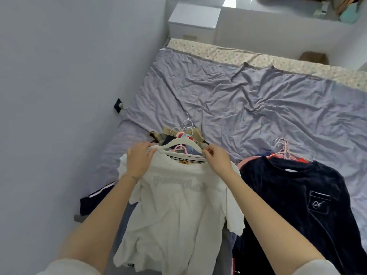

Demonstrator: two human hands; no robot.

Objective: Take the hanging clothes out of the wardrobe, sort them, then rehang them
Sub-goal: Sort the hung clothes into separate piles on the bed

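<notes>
A white T-shirt with pale lettering lies front-up on top of a pile of clothes on the bed. A white hanger sticks out of its collar. My left hand grips the shirt's left shoulder at the hanger's arm. My right hand pinches the collar edge at the hanger's right arm. Under the shirt lie more garments on pink and white hangers. To the right, a dark navy velvet top covers a second pile with pink hangers.
The bed has a rumpled lilac sheet and a floral strip along its far side. A white nightstand stands beyond it. A wall socket with a plug sits low on the left wall.
</notes>
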